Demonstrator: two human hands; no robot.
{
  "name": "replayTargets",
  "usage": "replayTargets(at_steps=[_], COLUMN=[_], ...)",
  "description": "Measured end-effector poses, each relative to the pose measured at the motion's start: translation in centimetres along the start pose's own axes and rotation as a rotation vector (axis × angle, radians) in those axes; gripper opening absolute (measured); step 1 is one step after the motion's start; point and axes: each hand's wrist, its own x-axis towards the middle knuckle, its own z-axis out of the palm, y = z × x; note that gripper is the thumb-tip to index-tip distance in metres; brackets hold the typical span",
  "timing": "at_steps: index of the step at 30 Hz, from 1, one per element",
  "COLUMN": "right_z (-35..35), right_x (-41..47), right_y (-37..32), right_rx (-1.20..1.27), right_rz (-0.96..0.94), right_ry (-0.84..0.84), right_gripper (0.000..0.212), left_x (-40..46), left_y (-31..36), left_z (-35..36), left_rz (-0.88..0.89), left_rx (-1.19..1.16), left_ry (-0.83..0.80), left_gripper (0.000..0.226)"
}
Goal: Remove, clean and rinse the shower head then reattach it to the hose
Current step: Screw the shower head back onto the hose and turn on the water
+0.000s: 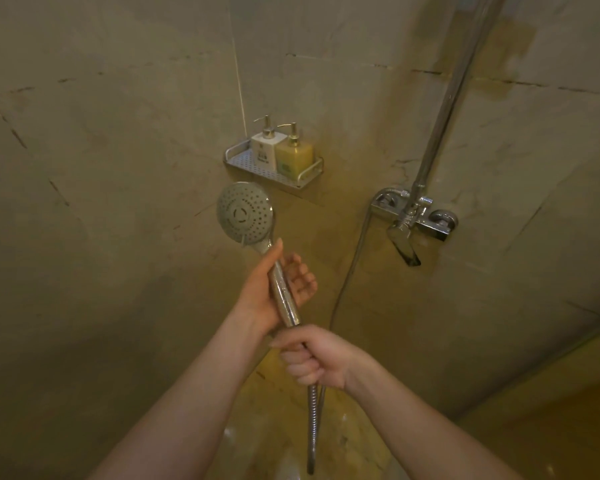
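Observation:
A chrome shower head (245, 212) points its round spray face towards me, its handle slanting down to the right. My left hand (274, 289) holds the handle from behind, thumb along its left side and fingers loosely curled round it. Just below, my right hand (314, 358) grips the joint where the ribbed metal hose (312, 427) meets the handle's lower end. The hose hangs down from my fist, loops out of sight, and rises again to the wall mixer.
A chrome mixer tap (414, 216) with a lever sits on the wall at right, under a vertical riser pipe (444, 116). In the corner, a perforated metal shelf (243, 161) carries a white pump bottle (265, 148) and a yellow pump bottle (295, 155). Tiled walls surround me.

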Motion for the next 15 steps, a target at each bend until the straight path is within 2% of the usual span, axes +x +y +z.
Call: replayTargets(at_steps=[2, 4, 6, 8, 11, 15], right_z=[0.7, 1.3, 1.6, 1.2, 0.2, -0.1], right_x=[0.5, 1.3, 1.8, 2.1, 2.3, 2.6], right_y=[0.4, 0.9, 1.1, 1.3, 1.4, 1.2], right_rx=[-0.024, -0.079, -0.261, -0.465, -0.685, -0.808], right_rz=[-0.152, -0.256, -0.322, -0.367, -0.381, -0.368], right_ry=[0.235, 0.448, 0.680, 0.870, 0.997, 1.043], right_gripper=[0.040, 0.034, 0.029, 0.032, 0.030, 0.025], left_x=[0.2, 0.3, 0.5, 0.8, 1.1, 1.8], left_y=[0.2, 0.6, 1.0, 1.1, 0.6, -0.2], left_z=[0.4, 0.7, 0.9, 0.9, 1.6, 1.8], left_rz=[0.078, 0.125, 0.159, 0.218, 0.200, 0.241], left_rx=[0.140, 0.172, 0.203, 0.364, 0.458, 0.391], left_ry=[0.147, 0.173, 0.240, 0.337, 0.433, 0.510], left_gripper=[0.040, 0.037, 0.031, 0.027, 0.028, 0.054])
